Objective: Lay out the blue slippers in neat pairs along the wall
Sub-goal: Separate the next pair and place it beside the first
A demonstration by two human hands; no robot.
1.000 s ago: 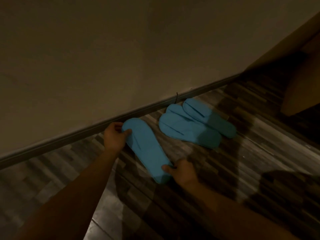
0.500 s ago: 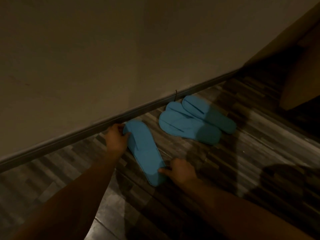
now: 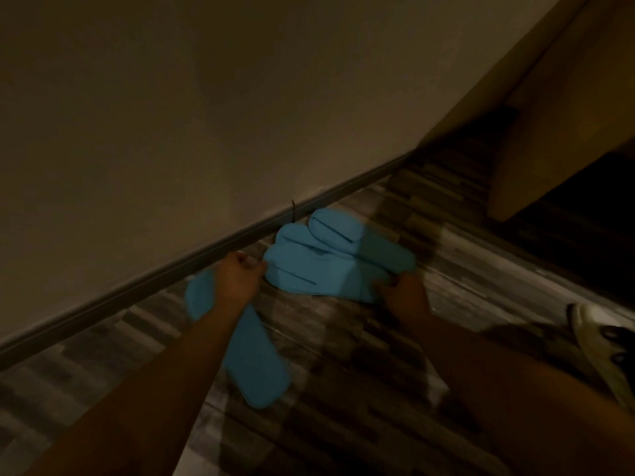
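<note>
One blue slipper (image 3: pixel 256 365) lies flat on the wood-pattern floor, its toe end close to the skirting board (image 3: pixel 137 290); my left forearm crosses over it. To its right, a few blue slippers overlap in a pile against the wall, the nearest one (image 3: pixel 302 273) in front and another (image 3: pixel 338 228) behind it. My left hand (image 3: pixel 240 276) is curled at the toe of the nearest pile slipper; whether it grips is unclear. My right hand (image 3: pixel 403 293) is closed on that slipper's heel end.
A pale wall (image 3: pixel 206 115) runs diagonally from lower left to upper right. A brown wooden panel (image 3: pixel 549 132) stands at the upper right. A light shoe (image 3: pixel 604 352) shows at the right edge. A small dark twig-like thing (image 3: pixel 293 211) sticks up at the skirting.
Both hands let go of the single slipper, which now lies on the floor by the wall. They moved right to the overlapping pile, and the view shifted closer.
</note>
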